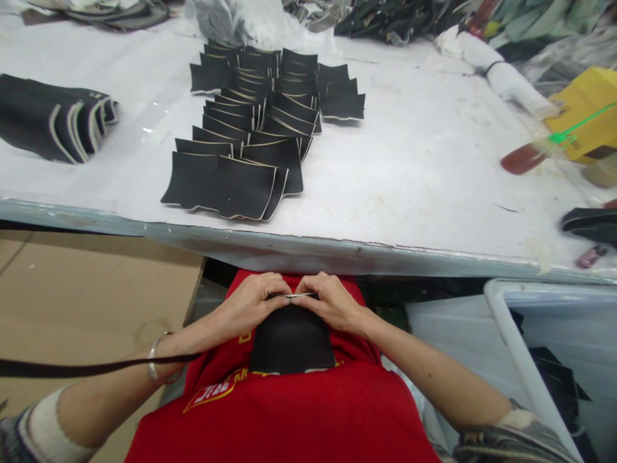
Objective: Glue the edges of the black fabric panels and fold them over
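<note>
A black piece with a pale edge (293,339) lies on the red apron over my lap. At its upper edge my left hand (263,297) pinches the pale rim between thumb and fingers. My right hand (330,301) grips the same rim just beside it, the two thumbs almost touching. On the white table in front, many similar black pieces (222,183) stand in overlapping rows. Another stack of black pieces (38,119) rests at the table's left.
The white table (409,186) has its front edge just beyond my hands. A white bin (501,321) with black pieces stands at the right. A yellow box (590,112), a red-brown handled object (523,157) and a white roll (515,83) lie at the table's right.
</note>
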The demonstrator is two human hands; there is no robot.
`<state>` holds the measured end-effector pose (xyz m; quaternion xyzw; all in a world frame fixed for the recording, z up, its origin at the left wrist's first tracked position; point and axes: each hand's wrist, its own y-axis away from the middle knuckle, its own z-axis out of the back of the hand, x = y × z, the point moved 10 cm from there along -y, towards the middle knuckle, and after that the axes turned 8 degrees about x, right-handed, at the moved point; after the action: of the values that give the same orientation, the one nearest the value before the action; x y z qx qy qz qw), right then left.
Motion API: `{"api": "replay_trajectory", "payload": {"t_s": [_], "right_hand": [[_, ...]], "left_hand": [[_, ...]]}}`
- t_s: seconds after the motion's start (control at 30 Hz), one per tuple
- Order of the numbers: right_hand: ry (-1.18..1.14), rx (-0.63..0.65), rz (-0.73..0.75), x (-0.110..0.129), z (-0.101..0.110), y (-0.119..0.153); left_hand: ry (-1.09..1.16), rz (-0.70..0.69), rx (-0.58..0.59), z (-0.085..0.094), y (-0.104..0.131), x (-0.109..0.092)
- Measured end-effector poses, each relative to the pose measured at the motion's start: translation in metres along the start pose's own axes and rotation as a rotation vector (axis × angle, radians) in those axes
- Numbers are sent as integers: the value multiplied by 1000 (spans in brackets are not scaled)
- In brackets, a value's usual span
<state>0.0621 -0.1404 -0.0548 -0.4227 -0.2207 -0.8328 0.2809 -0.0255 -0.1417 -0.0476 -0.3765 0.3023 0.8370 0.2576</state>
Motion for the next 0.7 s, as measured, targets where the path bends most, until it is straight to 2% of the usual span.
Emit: {"api": "replay_trajectory", "payload": {"t_s": [0.2, 0.43, 0.7], "right_hand": [[-186, 30, -24, -8, 4, 5], [-432, 36, -106, -31, 4, 17], [-435, -8, -122, -39, 5, 14]], "left_hand": [[146, 52, 31, 1, 0, 14], [163, 60, 38, 4, 1, 13], [193, 82, 48, 3, -2, 22]]}}
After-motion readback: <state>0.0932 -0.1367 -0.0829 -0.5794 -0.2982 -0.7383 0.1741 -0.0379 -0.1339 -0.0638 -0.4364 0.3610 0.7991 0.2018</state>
